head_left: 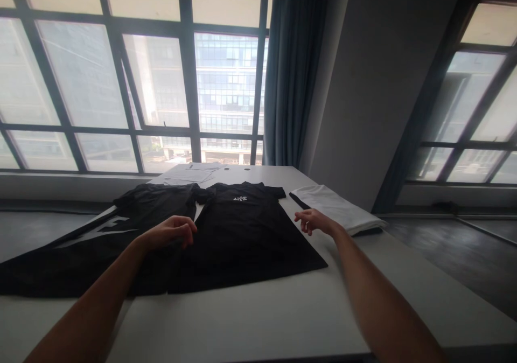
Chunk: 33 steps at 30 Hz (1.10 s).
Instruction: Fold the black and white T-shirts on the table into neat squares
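Note:
A black T-shirt (246, 239) with small white lettering near its collar lies spread flat on the white table, its collar toward the window. Over its left edge hovers my left hand (172, 230), fingers loosely bent and nothing in them. My right hand (315, 221) is raised beside the shirt's right edge, fingers apart and holding nothing. To the left, partly behind my left forearm, a second black T-shirt (157, 201) with a large pale print is laid out; its sleeve meets the first shirt's sleeve.
A folded white cloth (335, 207) with a dark layer beneath lies on the right side of the white table (242, 320). Papers (189, 173) are at the far end. Beyond stand large windows (226, 83), a blue curtain (291, 72) and a grey pillar (363, 93).

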{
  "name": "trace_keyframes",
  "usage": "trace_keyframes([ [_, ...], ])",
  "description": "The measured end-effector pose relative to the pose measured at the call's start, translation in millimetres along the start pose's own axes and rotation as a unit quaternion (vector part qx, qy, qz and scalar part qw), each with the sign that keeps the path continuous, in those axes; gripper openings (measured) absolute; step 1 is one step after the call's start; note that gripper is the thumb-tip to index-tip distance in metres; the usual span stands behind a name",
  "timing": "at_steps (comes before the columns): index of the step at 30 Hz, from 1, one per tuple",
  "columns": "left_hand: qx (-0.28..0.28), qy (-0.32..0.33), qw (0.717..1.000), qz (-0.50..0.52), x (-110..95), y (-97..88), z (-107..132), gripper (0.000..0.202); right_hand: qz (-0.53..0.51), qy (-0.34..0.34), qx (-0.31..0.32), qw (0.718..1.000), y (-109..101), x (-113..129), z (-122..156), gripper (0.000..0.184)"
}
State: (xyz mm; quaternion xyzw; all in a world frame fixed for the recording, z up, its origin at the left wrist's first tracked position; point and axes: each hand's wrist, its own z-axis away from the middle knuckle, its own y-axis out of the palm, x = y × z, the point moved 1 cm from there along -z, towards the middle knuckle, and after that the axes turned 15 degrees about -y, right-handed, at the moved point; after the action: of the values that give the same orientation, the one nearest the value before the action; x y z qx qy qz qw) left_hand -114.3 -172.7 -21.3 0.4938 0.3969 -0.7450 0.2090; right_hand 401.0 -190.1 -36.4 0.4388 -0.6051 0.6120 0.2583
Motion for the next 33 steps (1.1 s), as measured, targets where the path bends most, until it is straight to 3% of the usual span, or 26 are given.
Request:
trace_keyframes([
  [4,-0.139,0.011,0.976,-0.165,12,16.0,-22,0.062,0.163,-0.033,-0.052,0.985,8,-17,-15,0.043],
  [7,-0.149,0.006,0.951,-0.272,29,19.0,-35,0.062,0.233,-0.083,-0.03,0.969,16,-26,-22,0.041],
  [11,-0.175,-0.027,0.923,-0.341,42,6.2,-39,0.055,0.255,-0.089,0.026,0.962,21,-29,-24,0.034],
  [16,-0.208,-0.023,0.909,-0.36,45,-3.7,-40,0.064,0.28,-0.092,0.028,0.955,22,-24,-25,0.028],
  [21,-0.154,-0.07,0.927,-0.333,50,-6.5,-41,0.073,0.271,-0.098,0.046,0.957,27,-18,-23,0.043],
  [27,-0.159,-0.091,0.93,-0.319,49,-20.0,-40,0.072,0.289,-0.053,0.081,0.952,21,-6,-27,0.036],
  [30,-0.187,-0.12,0.912,-0.344,39,-29.4,-56,0.059,0.289,-0.039,0.081,0.953,18,-1,-37,0.033],
  [33,-0.253,-0.143,0.883,-0.368,26,-38.8,-87,0.053,0.312,-0.035,0.046,0.948,17,-2,-52,0.031],
])
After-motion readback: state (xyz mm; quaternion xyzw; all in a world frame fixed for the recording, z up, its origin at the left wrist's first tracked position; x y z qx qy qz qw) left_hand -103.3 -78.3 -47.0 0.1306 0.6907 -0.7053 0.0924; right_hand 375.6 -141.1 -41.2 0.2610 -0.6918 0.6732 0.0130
